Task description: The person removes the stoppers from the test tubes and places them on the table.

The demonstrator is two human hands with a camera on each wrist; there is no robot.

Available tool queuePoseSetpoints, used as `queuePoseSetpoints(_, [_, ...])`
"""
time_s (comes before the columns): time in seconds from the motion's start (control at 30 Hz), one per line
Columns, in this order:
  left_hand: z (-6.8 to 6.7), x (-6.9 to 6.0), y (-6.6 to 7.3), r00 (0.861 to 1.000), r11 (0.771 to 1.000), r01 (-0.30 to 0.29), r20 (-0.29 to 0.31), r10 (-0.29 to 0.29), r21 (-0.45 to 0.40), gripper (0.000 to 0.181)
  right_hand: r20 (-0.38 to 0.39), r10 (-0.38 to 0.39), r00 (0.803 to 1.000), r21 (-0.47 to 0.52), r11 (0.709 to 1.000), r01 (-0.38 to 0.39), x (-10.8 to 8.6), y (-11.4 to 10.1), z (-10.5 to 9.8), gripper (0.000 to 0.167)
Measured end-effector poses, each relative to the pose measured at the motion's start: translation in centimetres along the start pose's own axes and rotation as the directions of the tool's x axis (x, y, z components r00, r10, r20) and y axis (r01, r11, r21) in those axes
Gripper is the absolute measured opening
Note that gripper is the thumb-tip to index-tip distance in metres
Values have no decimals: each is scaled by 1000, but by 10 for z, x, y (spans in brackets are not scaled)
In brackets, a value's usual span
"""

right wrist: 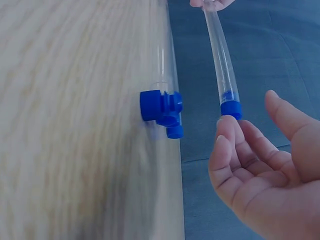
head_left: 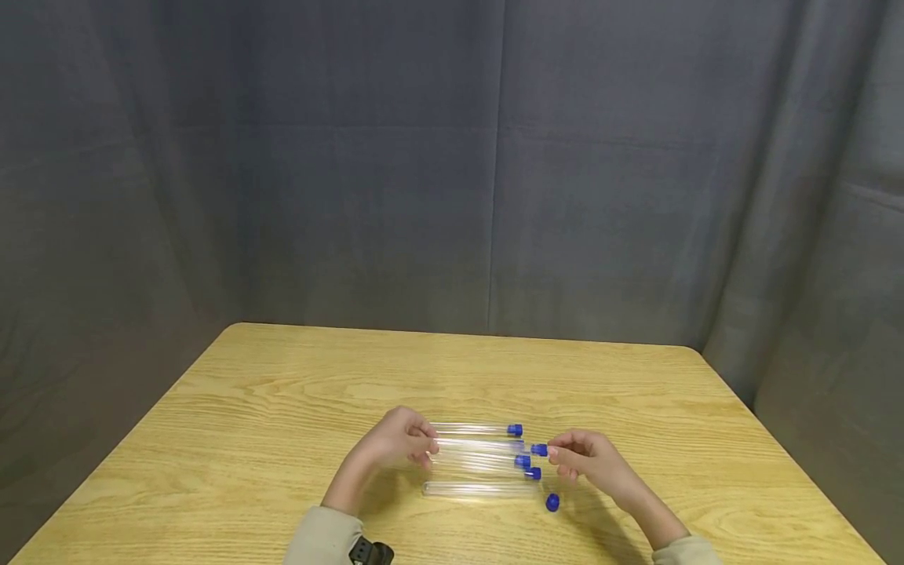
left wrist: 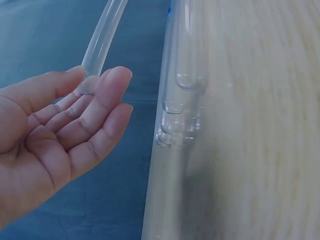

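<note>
My left hand (head_left: 399,439) pinches the rounded end of a clear tube (left wrist: 102,45) between thumb and fingers, above the table. A blue cap (right wrist: 231,110) sits at the tube's other end. Fingertips of my right hand (right wrist: 265,175) touch that cap's end, while the thumb stands apart from it. In the head view my right hand (head_left: 596,467) is to the right of the cap (head_left: 539,450). Below the held tube, several clear tubes lie side by side, with blue caps (head_left: 533,474) at their right ends. The nearest tube (head_left: 480,489) shows no cap on it.
A loose blue cap (head_left: 552,502) rests on the wooden table (head_left: 318,361), just right of the nearest tube. Grey curtains (head_left: 367,196) hang behind the table and at both sides. A dark band (head_left: 370,552) is around the left wrist.
</note>
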State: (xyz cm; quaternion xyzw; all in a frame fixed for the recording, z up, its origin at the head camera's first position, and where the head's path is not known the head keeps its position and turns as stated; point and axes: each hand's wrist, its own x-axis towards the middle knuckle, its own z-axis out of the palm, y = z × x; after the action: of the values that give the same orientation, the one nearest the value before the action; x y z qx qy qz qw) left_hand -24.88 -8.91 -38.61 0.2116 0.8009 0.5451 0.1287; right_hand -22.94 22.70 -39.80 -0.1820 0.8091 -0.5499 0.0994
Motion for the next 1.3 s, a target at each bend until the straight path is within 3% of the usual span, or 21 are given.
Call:
queuePoseSetpoints(0.47, [-6,-4,19,996,996,-83,-38,82,-29,17,-145,-48,988,54,997,56,-2,-16,2,38])
queuePoseSetpoints(0.83, [-10,-12,38,993,992,-110,-50,107,-60,16,-202,-103,974,136,982,132,-2,-24,3,36])
queuePoseSetpoints(1.07, [-11,-17,43,992,990,-123,-42,121,-62,18,-195,-147,970,165,970,181,-5,-26,3,35])
queuePoseSetpoints(1.3, [-12,-21,44,990,987,-139,-49,135,-83,19,-178,-202,963,201,951,236,-6,-28,4,20])
